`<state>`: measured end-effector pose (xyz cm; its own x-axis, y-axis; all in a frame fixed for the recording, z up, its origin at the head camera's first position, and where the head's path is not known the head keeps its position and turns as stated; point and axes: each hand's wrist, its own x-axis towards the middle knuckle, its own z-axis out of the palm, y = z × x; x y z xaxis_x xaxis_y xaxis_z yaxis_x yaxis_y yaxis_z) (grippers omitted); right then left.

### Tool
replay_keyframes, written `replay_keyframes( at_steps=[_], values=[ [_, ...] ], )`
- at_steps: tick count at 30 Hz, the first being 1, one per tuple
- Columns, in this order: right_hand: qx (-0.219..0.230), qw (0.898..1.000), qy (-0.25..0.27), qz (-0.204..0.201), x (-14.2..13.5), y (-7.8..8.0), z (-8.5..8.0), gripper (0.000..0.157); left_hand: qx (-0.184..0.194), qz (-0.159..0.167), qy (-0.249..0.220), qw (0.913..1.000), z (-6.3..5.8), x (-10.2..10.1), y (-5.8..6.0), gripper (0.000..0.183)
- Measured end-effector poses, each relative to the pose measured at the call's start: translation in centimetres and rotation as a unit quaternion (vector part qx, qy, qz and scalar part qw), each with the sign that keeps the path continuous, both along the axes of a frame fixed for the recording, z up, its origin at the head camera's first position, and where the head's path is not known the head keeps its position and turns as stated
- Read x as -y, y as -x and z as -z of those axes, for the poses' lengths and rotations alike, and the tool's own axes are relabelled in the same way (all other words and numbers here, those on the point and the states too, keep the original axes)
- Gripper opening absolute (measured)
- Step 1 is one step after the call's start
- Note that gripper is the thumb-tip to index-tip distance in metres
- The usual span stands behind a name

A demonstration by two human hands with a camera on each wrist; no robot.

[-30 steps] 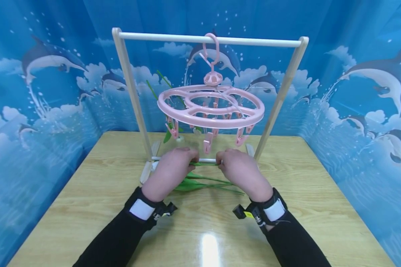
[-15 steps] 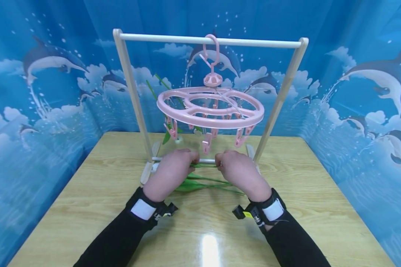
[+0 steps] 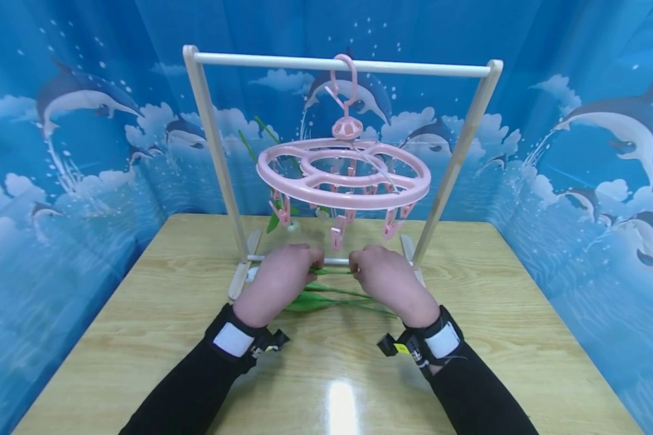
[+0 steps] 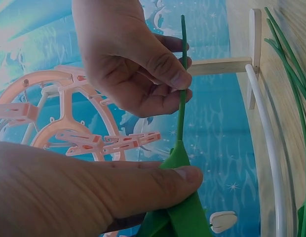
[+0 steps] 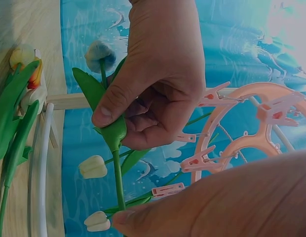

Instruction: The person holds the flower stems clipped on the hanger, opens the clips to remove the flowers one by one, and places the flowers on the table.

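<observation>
Dolphin-print curtain (image 3: 593, 175) behind, wood-grain tabletop (image 3: 468, 344), rail rack (image 3: 456, 163) mid-frame, round pink peg hanger (image 3: 343, 198) on it. Loose tulips (image 3: 312, 301) lie below centre. One tulip (image 3: 334, 272) at frame centre, below the hanger: left hand's (image 3: 283, 272) grip pinches its leaves (image 4: 176, 157), right hand's (image 3: 393, 281) its stem (image 4: 181, 118). Barely any change over the last second; handling looks paused.

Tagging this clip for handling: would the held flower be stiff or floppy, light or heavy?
Its stem looks fairly stiff, running straight between the left hand and right hand. The flower is probably light, given its slender stem.
</observation>
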<state>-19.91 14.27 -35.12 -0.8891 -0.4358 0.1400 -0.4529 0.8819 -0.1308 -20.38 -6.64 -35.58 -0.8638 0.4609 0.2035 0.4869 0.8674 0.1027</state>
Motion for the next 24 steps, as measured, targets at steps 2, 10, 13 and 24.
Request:
replay_keyframes(
  at_steps=[2,10,13,24],
  values=[
    [0.006,1.000,0.002,0.003,0.0,0.1,0.1,0.005,-0.003,0.003,0.001,1.0000,0.1,0.0,0.1,0.017],
    [0.032,0.999,0.011,0.008,0.2,0.5,0.5,0.004,-0.007,0.010,0.001,0.9999,0.6,0.1,0.4,0.018],
    [0.027,1.000,0.008,0.004,0.2,0.5,0.6,0.004,-0.002,0.008,0.004,1.0000,0.7,0.1,0.4,0.017],
    [0.055,0.998,0.002,0.017,0.4,0.7,0.9,0.004,0.010,0.011,0.007,0.9999,1.3,0.0,0.8,0.017]
  ],
)
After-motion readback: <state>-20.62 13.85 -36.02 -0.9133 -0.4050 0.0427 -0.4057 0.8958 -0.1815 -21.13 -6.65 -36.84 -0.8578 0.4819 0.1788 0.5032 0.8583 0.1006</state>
